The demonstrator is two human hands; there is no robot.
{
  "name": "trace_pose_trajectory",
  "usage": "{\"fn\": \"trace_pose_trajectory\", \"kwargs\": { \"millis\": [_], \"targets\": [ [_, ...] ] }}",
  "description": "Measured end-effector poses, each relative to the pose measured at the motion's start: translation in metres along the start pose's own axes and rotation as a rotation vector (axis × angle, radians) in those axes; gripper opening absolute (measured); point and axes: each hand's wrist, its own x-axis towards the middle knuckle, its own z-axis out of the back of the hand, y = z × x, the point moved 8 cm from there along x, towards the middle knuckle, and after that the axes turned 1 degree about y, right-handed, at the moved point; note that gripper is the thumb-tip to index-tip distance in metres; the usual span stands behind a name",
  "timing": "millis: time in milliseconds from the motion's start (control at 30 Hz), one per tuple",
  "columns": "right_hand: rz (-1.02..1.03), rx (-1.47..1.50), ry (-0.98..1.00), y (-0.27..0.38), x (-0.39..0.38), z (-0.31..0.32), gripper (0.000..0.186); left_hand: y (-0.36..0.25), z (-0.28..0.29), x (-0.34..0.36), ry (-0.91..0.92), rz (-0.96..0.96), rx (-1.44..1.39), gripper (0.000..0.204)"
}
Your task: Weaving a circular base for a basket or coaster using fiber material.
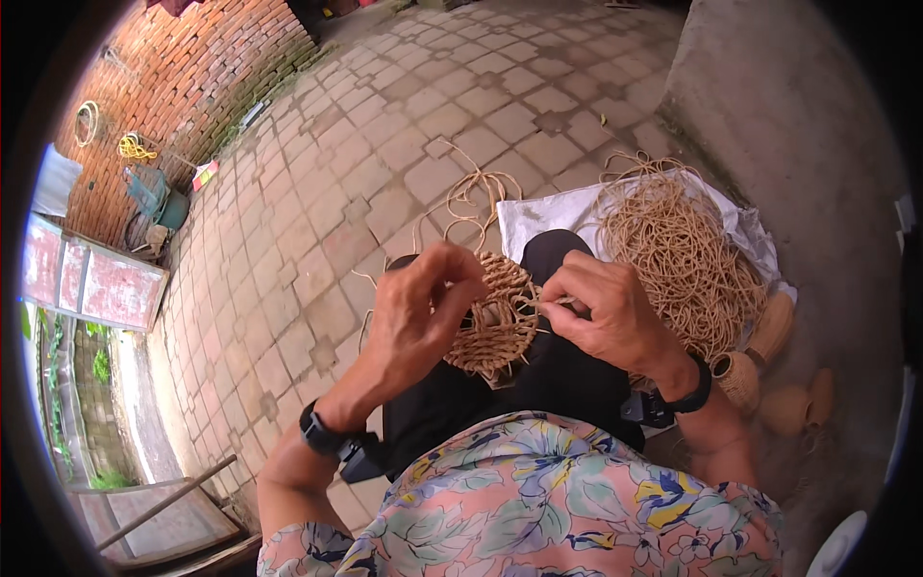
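A round piece woven from tan straw cord (490,346) rests on my lap, between my dark-trousered knees. Its weave has a gap near the middle. My right hand (598,306) is at the right edge of the piece, thumb and fingers pinched on a strand of cord (531,302) that runs to the weave. Over the upper left part hangs my left hand (428,293), its fingers curled together; whatever lies between them is hidden from this side. Loose cord ends (478,188) trail from the piece onto the paving beyond my knees.
A big tangled heap of straw cord (673,255) lies on a white sheet (524,223) to the right. Small woven vessels (735,375) are beside it, near a grey wall (798,125). A brick wall (192,77) and leaning panels (96,274) line the left.
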Motion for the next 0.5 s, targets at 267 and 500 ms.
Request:
{"fn": "trace_pose_trajectory", "kwargs": {
  "millis": [267, 500],
  "targets": [
    [0.036, -0.077, 0.054, -0.011, 0.011, -0.016, 0.011, -0.019, -0.05, -0.025, 0.293, -0.116, 0.215, 0.053],
    [0.054, 0.074, -0.236, 0.009, -0.046, 0.019, 0.031, 0.001, -0.056, -0.021, 0.472, 0.379, -0.315, 0.063]
  ]
}}
